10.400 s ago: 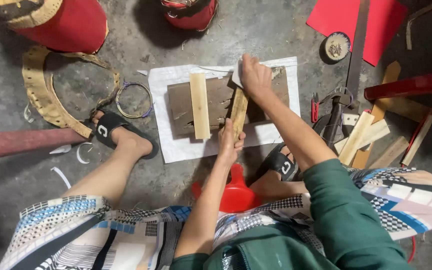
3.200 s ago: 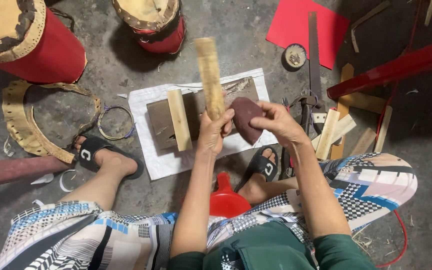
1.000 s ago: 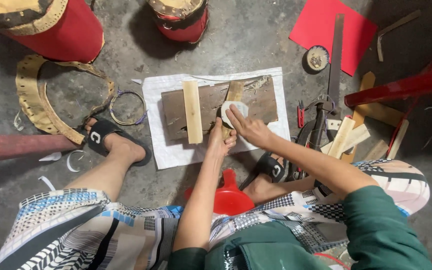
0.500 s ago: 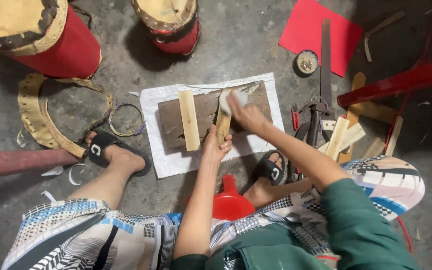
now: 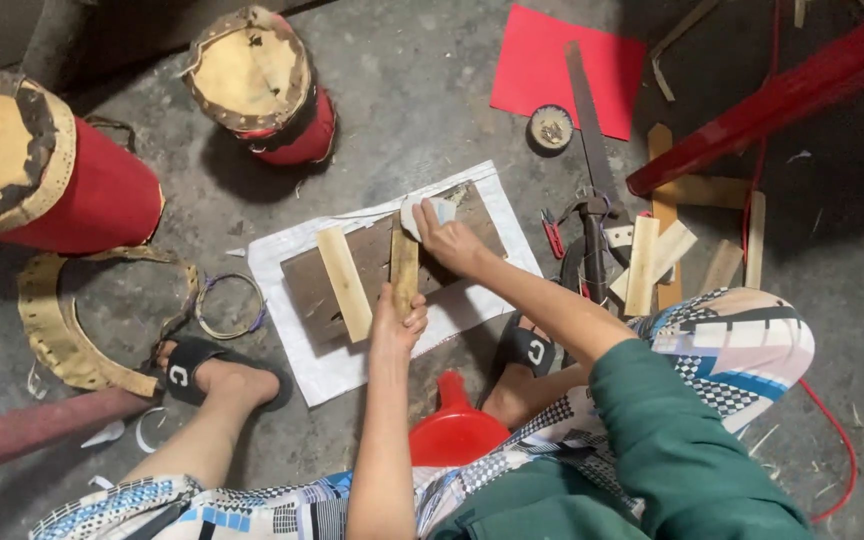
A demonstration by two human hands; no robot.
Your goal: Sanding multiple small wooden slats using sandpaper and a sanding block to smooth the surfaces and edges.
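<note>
Head view: I see my left hand (image 5: 398,322) with its fingers closed around the near end of a wooden strip (image 5: 404,265), pinning it flat on a dark board (image 5: 304,285). My right hand (image 5: 449,243) has its fingers curled tight on a small pale pad (image 5: 414,214), pressed against the strip's far end. The board lies on a white sheet (image 5: 327,372) on the concrete floor (image 5: 402,110). A second, lighter strip (image 5: 344,282) rests just beside the first one. Two red drums (image 5: 282,85) stand beyond, a saw (image 5: 590,150) lies to my right, and a red funnel (image 5: 452,432) sits between my feet.
</note>
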